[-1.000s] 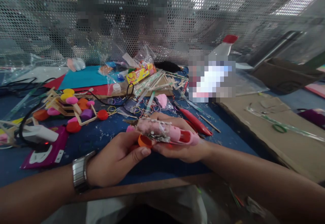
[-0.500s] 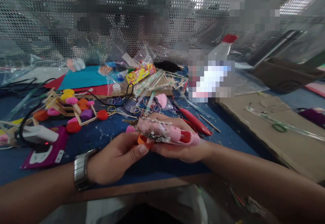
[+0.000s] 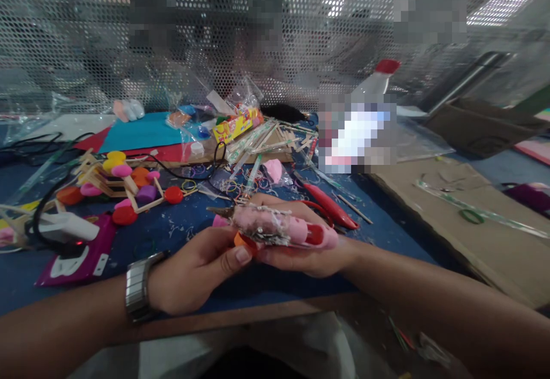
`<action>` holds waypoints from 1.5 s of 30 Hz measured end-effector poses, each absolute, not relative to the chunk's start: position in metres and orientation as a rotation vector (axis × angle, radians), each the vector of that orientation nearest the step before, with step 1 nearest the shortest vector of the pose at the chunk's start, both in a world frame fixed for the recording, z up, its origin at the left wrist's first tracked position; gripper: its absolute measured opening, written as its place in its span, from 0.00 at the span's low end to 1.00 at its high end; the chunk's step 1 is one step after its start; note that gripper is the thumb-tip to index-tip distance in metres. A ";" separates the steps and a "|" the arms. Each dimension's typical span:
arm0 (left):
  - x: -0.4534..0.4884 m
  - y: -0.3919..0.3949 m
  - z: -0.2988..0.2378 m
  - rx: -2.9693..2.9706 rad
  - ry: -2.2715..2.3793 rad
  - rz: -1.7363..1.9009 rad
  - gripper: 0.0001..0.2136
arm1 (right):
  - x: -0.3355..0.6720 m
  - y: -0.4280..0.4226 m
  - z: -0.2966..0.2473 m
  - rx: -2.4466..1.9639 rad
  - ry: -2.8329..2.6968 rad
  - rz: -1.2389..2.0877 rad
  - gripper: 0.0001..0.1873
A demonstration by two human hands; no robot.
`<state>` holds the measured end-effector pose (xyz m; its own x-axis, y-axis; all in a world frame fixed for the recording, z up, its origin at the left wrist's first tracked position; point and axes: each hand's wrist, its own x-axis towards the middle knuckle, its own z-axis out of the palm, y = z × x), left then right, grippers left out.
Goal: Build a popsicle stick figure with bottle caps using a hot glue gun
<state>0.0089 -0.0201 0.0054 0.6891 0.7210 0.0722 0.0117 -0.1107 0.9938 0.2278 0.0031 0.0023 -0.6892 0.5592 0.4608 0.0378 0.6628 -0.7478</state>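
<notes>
My right hand (image 3: 315,260) is wrapped round a pink hot glue gun (image 3: 296,227), its body crusted with dried glue and its dark nozzle pointing left. In my left hand (image 3: 204,267) is an orange bottle cap (image 3: 244,243), pinched close under the glue gun's front. A pink cap (image 3: 221,220) shows just beyond the left fingers, and the hand partly hides how it is joined. Whether the nozzle touches either cap I cannot tell. Left of the hands stands a structure of popsicle sticks (image 3: 98,180) with colourful caps on it.
Red-handled pliers (image 3: 330,204) lie behind my right hand. A purple pack (image 3: 97,253) with a white plug adapter (image 3: 69,225) is at the left. Several sticks (image 3: 275,138), rubber bands and a yellow box (image 3: 234,126) lie farther back. Cardboard (image 3: 485,241) covers the right side.
The orange cap has tilted slightly in my left fingers, so less of its hollow inside shows. More of the glue gun's nozzle is visible. Both hands stay almost in place.
</notes>
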 end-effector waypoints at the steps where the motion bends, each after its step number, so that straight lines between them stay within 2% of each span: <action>1: 0.009 -0.020 0.006 1.587 0.621 0.665 0.22 | 0.228 0.003 0.002 -0.462 -2.190 0.940 0.06; 8: 0.006 -0.021 0.003 1.586 0.650 0.650 0.23 | 0.229 0.005 -0.002 -0.432 -2.223 0.833 0.15; 13: 0.008 -0.022 0.005 1.566 0.661 0.620 0.25 | 0.229 0.004 -0.001 -0.460 -2.230 0.848 0.08; 17: 0.009 -0.022 0.006 1.559 0.668 0.576 0.27 | 0.227 0.004 0.001 -0.445 -2.247 0.840 0.07; 26: 0.011 -0.023 0.008 1.467 0.680 0.523 0.28 | 0.227 0.004 0.002 -0.460 -2.248 0.842 0.07; 31: 0.011 -0.022 0.009 1.434 0.658 0.559 0.26 | 0.227 0.004 -0.002 -0.420 -2.215 0.841 0.16; 38: 0.011 -0.023 0.008 1.445 0.655 0.584 0.26 | 0.227 0.005 -0.006 -0.423 -2.194 0.842 0.09; 43: 0.010 -0.023 0.010 1.457 0.679 0.556 0.28 | 0.226 0.004 -0.009 -0.456 -2.169 0.853 0.15; 45: 0.010 -0.022 0.009 1.468 0.679 0.567 0.28 | 0.226 0.002 -0.010 -0.500 -2.125 0.880 0.14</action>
